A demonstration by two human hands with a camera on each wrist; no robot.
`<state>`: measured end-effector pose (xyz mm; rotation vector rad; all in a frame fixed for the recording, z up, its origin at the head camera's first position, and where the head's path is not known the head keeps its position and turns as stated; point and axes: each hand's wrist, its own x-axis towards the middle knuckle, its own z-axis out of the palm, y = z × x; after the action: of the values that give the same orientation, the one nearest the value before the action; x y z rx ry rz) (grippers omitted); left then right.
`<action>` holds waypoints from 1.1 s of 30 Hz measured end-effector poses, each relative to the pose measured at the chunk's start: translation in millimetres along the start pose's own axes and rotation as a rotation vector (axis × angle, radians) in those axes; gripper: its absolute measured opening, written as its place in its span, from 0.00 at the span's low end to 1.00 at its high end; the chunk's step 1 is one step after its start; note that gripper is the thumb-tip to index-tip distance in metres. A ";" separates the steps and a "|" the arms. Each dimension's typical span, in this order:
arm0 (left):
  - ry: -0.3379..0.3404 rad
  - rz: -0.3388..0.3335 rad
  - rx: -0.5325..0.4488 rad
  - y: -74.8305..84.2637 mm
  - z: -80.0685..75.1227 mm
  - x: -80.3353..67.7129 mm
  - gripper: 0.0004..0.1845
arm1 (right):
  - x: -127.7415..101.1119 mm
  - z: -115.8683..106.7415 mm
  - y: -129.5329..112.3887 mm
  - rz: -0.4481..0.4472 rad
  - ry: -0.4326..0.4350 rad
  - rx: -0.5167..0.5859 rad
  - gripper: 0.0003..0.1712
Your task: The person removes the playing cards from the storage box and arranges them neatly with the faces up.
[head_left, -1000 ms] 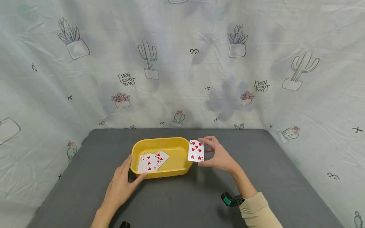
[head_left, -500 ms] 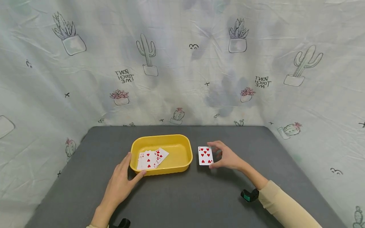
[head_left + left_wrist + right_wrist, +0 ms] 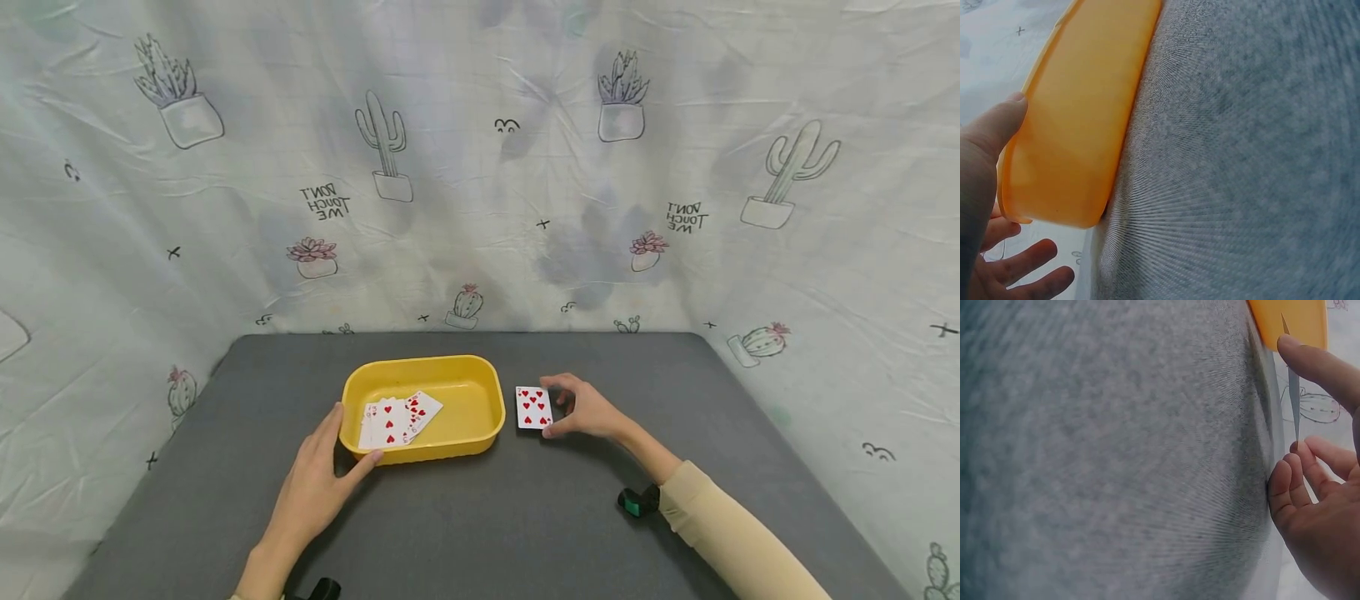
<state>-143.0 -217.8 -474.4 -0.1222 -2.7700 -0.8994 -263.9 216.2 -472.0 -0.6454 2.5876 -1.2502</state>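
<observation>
Two hands work on the grey bench (image 3: 480, 517). Left hand (image 3: 315, 487), fingers relaxed and spread, rests against the near-left wall of the yellow tray (image 3: 480, 417), which holds fanned heart cards (image 3: 397, 421). Right hand (image 3: 585, 410) pinches a single heart card (image 3: 533, 407) by its edges, just right of the tray, low over the bench.

head view high and forward, wrist views close, sharing yellow tray (image 3: 420, 373)
</observation>
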 end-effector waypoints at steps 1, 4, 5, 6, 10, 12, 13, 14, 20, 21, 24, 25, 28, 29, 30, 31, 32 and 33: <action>-0.001 -0.002 -0.002 -0.1 0.0 0.1 0.58 | 0.4 0.1 0.2 0.002 0.001 0.004 0.53; 0.002 -0.002 -0.002 -0.4 -0.1 0.8 0.58 | 1.9 0.8 1.4 -0.004 0.002 -0.001 0.52; 0.004 -0.002 -0.001 -0.6 -0.1 1.0 0.57 | 2.7 0.9 1.7 -0.003 0.001 -0.003 0.52; 0.004 -0.001 0.001 -0.7 -0.1 1.3 0.57 | 3.7 1.2 2.2 0.000 0.000 -0.005 0.53; 0.008 0.002 0.004 -1.5 0.2 2.2 0.58 | 8.6 3.2 4.2 0.022 0.007 -0.007 0.53; 0.010 0.003 0.003 -1.8 0.5 2.2 0.58 | 11.0 4.9 6.1 0.036 0.008 -0.009 0.53; 0.010 0.003 0.001 -1.8 0.8 2.1 0.58 | 11.9 5.8 7.2 0.039 0.009 -0.011 0.53; 0.009 0.003 -0.001 -1.9 1.0 1.8 0.58 | 12.5 6.8 7.8 0.039 0.008 -0.011 0.53; 0.004 0.002 -0.007 -1.4 2.7 0.8 0.58 | 11.8 11.4 7.7 0.049 0.020 0.008 0.52; 0.005 0.003 -0.007 -1.4 2.9 0.9 0.58 | 11.5 11.8 7.4 0.053 0.024 0.012 0.52; 0.010 0.004 -0.005 -1.7 3.3 1.6 0.57 | 11.3 13.2 6.7 0.053 0.031 0.024 0.52; 0.011 0.004 -0.003 -1.8 3.3 1.7 0.57 | 11.4 13.8 6.6 0.049 0.033 0.028 0.52; 0.016 0.004 0.003 -2.1 3.3 1.9 0.57 | 11.8 14.7 6.1 0.040 0.031 0.035 0.52; 0.018 0.004 0.005 -2.2 3.3 1.9 0.57 | 12.0 14.9 6.1 0.037 0.030 0.033 0.52; 0.019 0.004 0.006 -2.2 3.4 1.9 0.58 | 12.3 14.9 6.2 0.034 0.030 0.028 0.52; 0.021 0.005 0.007 -2.2 3.5 1.9 0.58 | 12.5 14.7 6.3 0.033 0.029 0.022 0.52; 0.023 0.006 0.008 -2.1 3.6 1.9 0.58 | 12.8 14.5 6.5 0.034 0.028 0.017 0.53; 0.024 0.005 0.009 -2.0 3.7 2.0 0.58 | 13.0 14.1 6.6 0.034 0.027 0.013 0.53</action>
<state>-146.0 -217.2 -478.0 -0.1163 -2.7503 -0.8812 -272.4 203.9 -485.8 -0.5840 2.5987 -1.2736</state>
